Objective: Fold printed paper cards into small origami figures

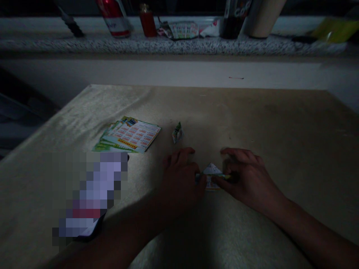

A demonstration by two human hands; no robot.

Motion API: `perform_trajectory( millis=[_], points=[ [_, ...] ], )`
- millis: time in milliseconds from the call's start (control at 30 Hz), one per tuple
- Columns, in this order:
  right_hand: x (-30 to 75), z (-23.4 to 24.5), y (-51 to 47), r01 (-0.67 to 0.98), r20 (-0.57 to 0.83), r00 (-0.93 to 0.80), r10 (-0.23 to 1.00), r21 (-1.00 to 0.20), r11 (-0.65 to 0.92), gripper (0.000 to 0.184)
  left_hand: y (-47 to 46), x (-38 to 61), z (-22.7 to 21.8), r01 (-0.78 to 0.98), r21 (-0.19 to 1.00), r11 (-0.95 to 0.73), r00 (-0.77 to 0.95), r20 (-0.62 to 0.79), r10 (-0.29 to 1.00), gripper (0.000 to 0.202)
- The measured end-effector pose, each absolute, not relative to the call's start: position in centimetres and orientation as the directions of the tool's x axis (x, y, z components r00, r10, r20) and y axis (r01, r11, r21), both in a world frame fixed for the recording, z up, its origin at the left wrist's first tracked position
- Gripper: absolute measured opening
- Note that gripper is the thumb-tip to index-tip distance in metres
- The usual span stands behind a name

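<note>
Both hands grip a small folded paper card [212, 170] low over the table, its pointed top facing away from me. My left hand [183, 177] pinches its left side between thumb and fingers. At the opposite side, the thumb and index finger of my right hand [245, 172] are closed on the card, while the other fingers curve forward. Part of the card is covered by my fingers. A small folded paper piece [177, 133] with green on it lies just beyond my left hand. Farther left is a fanned stack of printed cards [137, 132].
A blurred-out phone [98, 186] lies on the table [252, 119] beside my left forearm. Along the granite sill [174, 46] stand a red can [114, 18], a small red bottle [147, 21], crumpled wrappers [183, 30] and a dark cola bottle [234, 18].
</note>
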State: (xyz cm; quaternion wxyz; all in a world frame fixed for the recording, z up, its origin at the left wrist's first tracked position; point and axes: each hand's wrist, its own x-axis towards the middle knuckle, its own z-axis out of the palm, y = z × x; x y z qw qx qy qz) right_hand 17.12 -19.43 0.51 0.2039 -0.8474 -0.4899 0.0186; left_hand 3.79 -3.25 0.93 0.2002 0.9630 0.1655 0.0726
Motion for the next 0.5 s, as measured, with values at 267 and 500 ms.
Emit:
perform_trajectory(
  millis=[267,500],
  points=[
    [17.02,0.72,-19.47,0.821,0.154,0.517,0.842,-0.366,-0.437,0.024,-3.61,3.92,0.97,0.245,0.389,-0.888,0.948,0.094,0.303,0.027],
    [17.26,0.47,-19.60,0.828,0.164,0.507,0.846,-0.366,-0.425,0.025,-3.45,4.28,1.09,0.259,0.391,-0.883,0.949,0.067,0.308,0.023]
  ],
)
